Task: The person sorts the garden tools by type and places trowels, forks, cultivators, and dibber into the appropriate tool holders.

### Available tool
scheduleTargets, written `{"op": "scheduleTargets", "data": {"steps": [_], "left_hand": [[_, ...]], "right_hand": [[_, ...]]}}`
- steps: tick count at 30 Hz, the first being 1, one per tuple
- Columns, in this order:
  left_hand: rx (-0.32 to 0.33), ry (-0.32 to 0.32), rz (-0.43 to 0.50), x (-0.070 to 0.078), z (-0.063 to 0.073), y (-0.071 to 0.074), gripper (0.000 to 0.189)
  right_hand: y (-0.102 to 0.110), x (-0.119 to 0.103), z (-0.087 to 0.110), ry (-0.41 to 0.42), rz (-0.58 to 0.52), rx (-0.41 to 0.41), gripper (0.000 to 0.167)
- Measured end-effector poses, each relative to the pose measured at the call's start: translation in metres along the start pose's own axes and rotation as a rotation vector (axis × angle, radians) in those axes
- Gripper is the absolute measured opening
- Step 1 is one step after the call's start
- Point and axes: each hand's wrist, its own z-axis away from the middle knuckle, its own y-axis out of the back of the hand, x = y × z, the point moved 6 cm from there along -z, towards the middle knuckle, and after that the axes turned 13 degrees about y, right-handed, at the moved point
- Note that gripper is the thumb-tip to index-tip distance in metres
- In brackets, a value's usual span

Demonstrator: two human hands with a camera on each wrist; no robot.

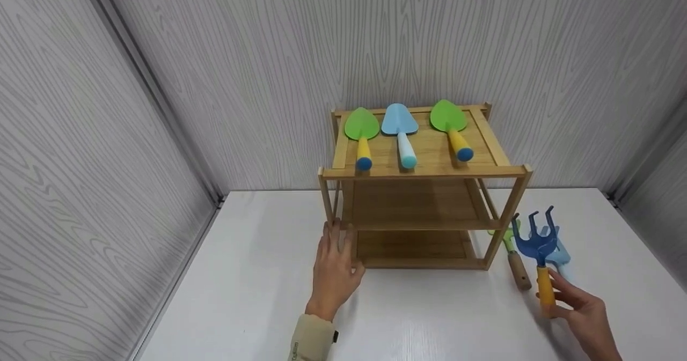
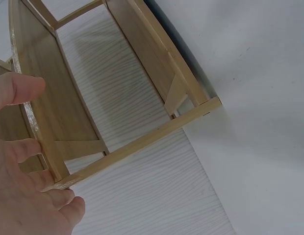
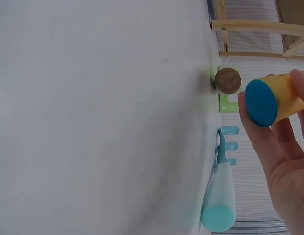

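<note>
A wooden three-tier shelf rack [image 1: 413, 203] stands on the white table. My left hand [image 1: 334, 270] holds its left front corner around the middle shelf; in the left wrist view the thumb and fingers [image 2: 24, 147] lie about the shelf edge and post. To the right of the rack, my right hand [image 1: 582, 307] pinches the yellow handle of a hand cultivator [image 1: 538, 247] with dark blue prongs, raised with its prongs pointing away. Beneath it on the table lie a green fork with a brown handle [image 1: 518, 271] and a light blue fork [image 1: 559, 253], partly hidden.
On the top shelf lie a green trowel [image 1: 362, 125] at left, a light blue trowel [image 1: 399, 119] in the middle and another green trowel [image 1: 448, 117] at right. Grey wood-grain panels [image 1: 257, 82] enclose the table [image 1: 257, 275] at the back and sides.
</note>
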Motion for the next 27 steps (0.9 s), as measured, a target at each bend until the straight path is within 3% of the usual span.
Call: {"op": "scheduleTargets", "data": {"steps": [13, 18, 27], "left_hand": [[-0.003, 0.003, 0.015, -0.001, 0.001, 0.000, 0.073], [0.026, -0.017, 0.012, -0.001, 0.002, 0.001, 0.072], [0.041, -0.030, 0.022, 0.000, 0.001, 0.001, 0.072]], "right_hand": [[-0.008, -0.011, -0.001, 0.090, 0.036, -0.014, 0.072], [-0.013, -0.018, -0.003, 0.124, 0.071, -0.022, 0.069], [-0.024, -0.025, -0.009, 0.141, 0.049, -0.050, 0.068]]}}
